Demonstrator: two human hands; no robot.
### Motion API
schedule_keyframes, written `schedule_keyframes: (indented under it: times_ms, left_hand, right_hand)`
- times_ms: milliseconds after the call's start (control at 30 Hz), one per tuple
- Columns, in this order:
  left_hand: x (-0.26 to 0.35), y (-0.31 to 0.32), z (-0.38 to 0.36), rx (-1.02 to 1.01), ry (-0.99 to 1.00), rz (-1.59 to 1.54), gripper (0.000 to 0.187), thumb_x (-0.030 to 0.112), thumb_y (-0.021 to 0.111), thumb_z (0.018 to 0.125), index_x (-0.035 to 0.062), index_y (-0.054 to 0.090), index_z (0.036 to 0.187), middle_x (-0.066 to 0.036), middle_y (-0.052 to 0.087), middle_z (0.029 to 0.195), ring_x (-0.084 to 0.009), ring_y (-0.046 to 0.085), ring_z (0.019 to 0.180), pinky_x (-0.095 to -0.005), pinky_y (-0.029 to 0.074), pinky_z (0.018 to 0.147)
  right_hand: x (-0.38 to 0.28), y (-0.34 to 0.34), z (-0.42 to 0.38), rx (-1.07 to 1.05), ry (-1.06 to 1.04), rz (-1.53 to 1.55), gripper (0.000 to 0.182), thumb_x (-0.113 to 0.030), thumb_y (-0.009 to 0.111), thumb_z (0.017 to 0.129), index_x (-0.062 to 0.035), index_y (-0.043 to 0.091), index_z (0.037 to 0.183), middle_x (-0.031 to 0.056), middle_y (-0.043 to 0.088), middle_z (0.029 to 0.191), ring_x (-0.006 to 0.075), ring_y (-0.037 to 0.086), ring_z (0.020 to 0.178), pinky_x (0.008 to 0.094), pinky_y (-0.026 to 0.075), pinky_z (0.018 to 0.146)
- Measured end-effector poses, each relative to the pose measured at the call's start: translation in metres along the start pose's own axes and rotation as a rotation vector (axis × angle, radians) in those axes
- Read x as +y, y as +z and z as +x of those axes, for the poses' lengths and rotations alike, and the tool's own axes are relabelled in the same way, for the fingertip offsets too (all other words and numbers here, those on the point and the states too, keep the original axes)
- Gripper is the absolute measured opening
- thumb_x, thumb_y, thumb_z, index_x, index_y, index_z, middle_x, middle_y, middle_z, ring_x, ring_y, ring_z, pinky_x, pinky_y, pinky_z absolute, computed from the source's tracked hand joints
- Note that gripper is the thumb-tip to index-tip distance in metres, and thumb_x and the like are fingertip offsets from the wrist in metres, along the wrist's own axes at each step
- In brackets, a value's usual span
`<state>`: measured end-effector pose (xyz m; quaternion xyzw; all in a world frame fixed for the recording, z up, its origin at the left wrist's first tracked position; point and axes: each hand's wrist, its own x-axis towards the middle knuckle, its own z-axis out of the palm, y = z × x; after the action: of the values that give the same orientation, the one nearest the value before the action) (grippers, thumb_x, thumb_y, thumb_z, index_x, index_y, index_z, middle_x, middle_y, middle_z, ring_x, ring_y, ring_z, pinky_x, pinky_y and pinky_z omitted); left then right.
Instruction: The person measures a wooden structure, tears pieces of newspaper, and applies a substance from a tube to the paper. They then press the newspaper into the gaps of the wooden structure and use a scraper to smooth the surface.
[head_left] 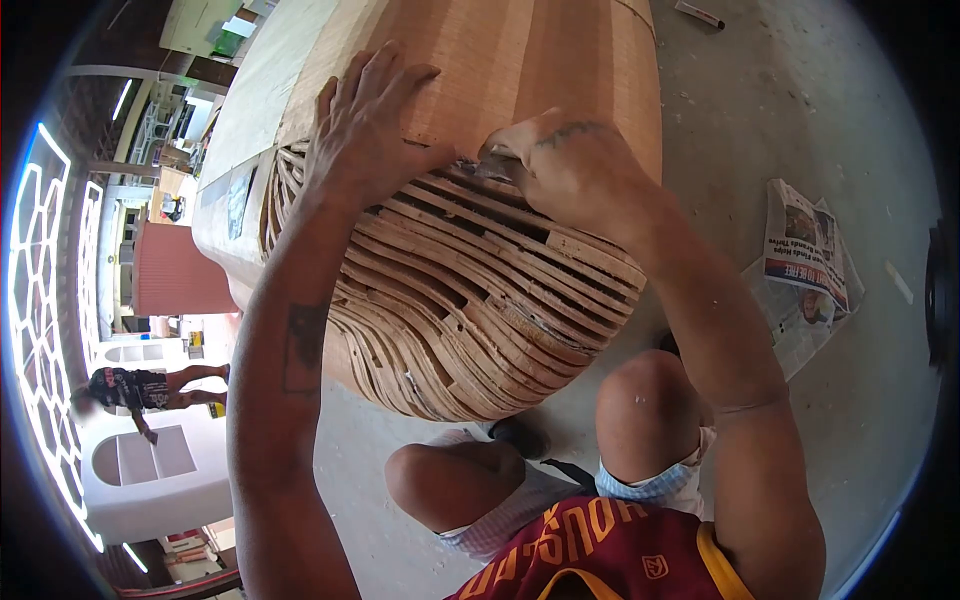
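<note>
A large curved wooden piece (490,290) stands before me, with stacked, wavy wooden ribs showing at its near end. Thin plywood sheeting (480,70) covers its top. My left hand (365,130) lies on the sheeting with its fingers spread, its thumb reaching toward the sheet's near edge. Close by on the right, my right hand (570,165) is closed at that same edge, just above the ribs. Its fingers are curled under, so what they grip is hidden. Between the two hands a small dark, shiny patch shows along the edge.
Newspaper sheets (805,260) lie on the grey floor at right, and a small tube (700,14) lies at the top. Far left, another person (140,388) stands by a white cabinet with an arched opening (145,455). A pinkish ribbed block (180,268) stands behind the wooden piece.
</note>
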<state>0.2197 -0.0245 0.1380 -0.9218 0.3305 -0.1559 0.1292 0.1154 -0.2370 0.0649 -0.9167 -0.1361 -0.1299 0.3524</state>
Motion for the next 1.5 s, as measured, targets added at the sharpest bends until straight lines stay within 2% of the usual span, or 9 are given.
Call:
schedule_keyframes:
  times_ms: [167, 267, 367, 467, 667, 767, 967, 1267, 1500]
  left_hand:
    - [0.001, 0.005, -0.003, 0.014, -0.005, 0.0, 0.089, 0.054, 0.088, 0.071, 0.0305, 0.056, 0.151, -0.007, 0.035, 0.172, -0.0293, 0.025, 0.162, -0.0515, 0.018, 0.134]
    - [0.004, 0.002, -0.002, -0.002, -0.017, 0.02, 0.089, 0.054, 0.088, 0.071, 0.0298, 0.056, 0.151, -0.007, 0.036, 0.172, -0.0288, 0.025, 0.162, -0.0512, 0.018, 0.134]
    - [0.004, 0.001, -0.002, 0.003, -0.011, 0.007, 0.09, 0.055, 0.088, 0.071, 0.0292, 0.055, 0.151, -0.007, 0.036, 0.172, -0.0285, 0.025, 0.162, -0.0511, 0.018, 0.134]
    - [0.004, 0.001, -0.002, -0.003, -0.02, -0.004, 0.09, 0.055, 0.089, 0.071, 0.0292, 0.055, 0.151, -0.007, 0.036, 0.171, -0.0283, 0.025, 0.162, -0.0511, 0.017, 0.134]
    - [0.004, 0.003, -0.003, 0.012, -0.019, -0.006, 0.089, 0.055, 0.088, 0.072, 0.0293, 0.056, 0.151, -0.007, 0.036, 0.171, -0.0282, 0.025, 0.162, -0.0513, 0.017, 0.134]
    - [0.003, 0.004, -0.002, 0.015, -0.01, 0.007, 0.091, 0.057, 0.088, 0.071, 0.029, 0.055, 0.151, -0.007, 0.036, 0.172, -0.0281, 0.025, 0.162, -0.0511, 0.017, 0.134]
    - [0.001, 0.001, -0.003, 0.009, 0.04, -0.004, 0.096, 0.059, 0.09, 0.068, 0.0286, 0.053, 0.152, -0.007, 0.035, 0.172, -0.029, 0.024, 0.162, -0.0531, 0.017, 0.134]
    - [0.009, 0.006, -0.004, 0.003, -0.018, 0.037, 0.095, 0.057, 0.09, 0.069, 0.0293, 0.052, 0.152, -0.008, 0.033, 0.172, -0.0299, 0.021, 0.163, -0.0595, 0.017, 0.132]
    - [0.011, 0.004, -0.003, -0.025, -0.02, 0.055, 0.093, 0.056, 0.088, 0.071, 0.029, 0.052, 0.152, -0.009, 0.032, 0.172, -0.03, 0.02, 0.163, -0.0587, 0.018, 0.132]
  right_hand:
    - [-0.016, -0.038, -0.003, -0.001, 0.12, 0.084, 0.021, -0.014, 0.066, 0.094, -0.011, 0.078, 0.111, 0.0155, 0.078, 0.108, 0.0364, 0.075, 0.104, 0.0487, 0.058, 0.093]
    - [-0.004, 0.002, 0.005, -0.067, 0.002, -0.042, 0.02, -0.015, 0.067, 0.094, -0.0107, 0.078, 0.11, 0.0143, 0.078, 0.109, 0.0344, 0.075, 0.104, 0.0473, 0.058, 0.094]
    - [-0.022, -0.029, 0.009, -0.165, 0.126, -0.045, 0.019, -0.016, 0.069, 0.094, -0.0099, 0.079, 0.109, 0.0136, 0.079, 0.107, 0.0328, 0.075, 0.106, 0.046, 0.058, 0.095]
    - [-0.02, -0.041, 0.007, -0.075, 0.144, 0.026, 0.02, -0.016, 0.071, 0.092, -0.0094, 0.079, 0.109, 0.0136, 0.079, 0.106, 0.0319, 0.075, 0.107, 0.0452, 0.057, 0.096]
    - [-0.019, -0.021, 0.003, -0.159, 0.093, -0.001, 0.02, -0.016, 0.071, 0.091, -0.0108, 0.079, 0.109, 0.0134, 0.079, 0.106, 0.0317, 0.075, 0.106, 0.0456, 0.058, 0.095]
    - [-0.017, -0.028, -0.002, -0.049, 0.118, 0.069, 0.02, -0.014, 0.069, 0.092, -0.0114, 0.079, 0.109, 0.0139, 0.079, 0.105, 0.032, 0.075, 0.106, 0.0455, 0.058, 0.094]
    - [-0.025, -0.016, 0.009, -0.199, 0.154, 0.035, 0.02, -0.015, 0.07, 0.093, -0.0119, 0.079, 0.111, 0.0129, 0.079, 0.107, 0.0306, 0.075, 0.108, 0.0457, 0.058, 0.094]
    - [-0.022, -0.031, -0.008, -0.003, 0.129, 0.067, 0.021, -0.015, 0.066, 0.097, -0.0125, 0.079, 0.112, 0.0132, 0.079, 0.11, 0.0309, 0.075, 0.109, 0.0459, 0.057, 0.096]
    - [-0.022, -0.006, -0.006, -0.063, 0.128, 0.008, 0.021, -0.015, 0.065, 0.097, -0.0134, 0.079, 0.113, 0.0147, 0.078, 0.113, 0.0332, 0.075, 0.11, 0.0453, 0.057, 0.095]
